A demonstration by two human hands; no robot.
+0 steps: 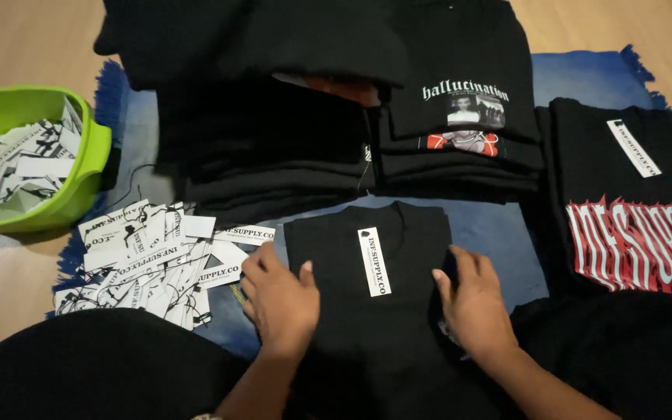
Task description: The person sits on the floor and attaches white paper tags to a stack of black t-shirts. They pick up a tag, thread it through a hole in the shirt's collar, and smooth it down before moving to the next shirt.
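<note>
Folded black garment lies at the near-middle of the blue mat, neckline pointing away from the person. A long white paper tag rests on its chest, running lengthwise, just right of the left hand.

Left hand: flat on the garment's left edge, fingers loosely spread, palm down, gripping nothing. Right hand: flat on the garment's right edge, fingers extended, palm down, also holding nothing. The tag sits between the two hands; neither hand touches it.

Just left of the garment, near the mat's left edge, a loose heap of white tags with black strings, overlapping one another. Further left, off the mat on the wooden floor, a lime-green plastic basin holds more white tags.

Beyond the garment, along the mat's far edge, two stacks of folded black garments stand side by side; the right stack's top piece shows a small white-and-red print.

At the mat's right edge, another black garment with a red and white print lies flat, a white tag resting on its upper part.
</note>
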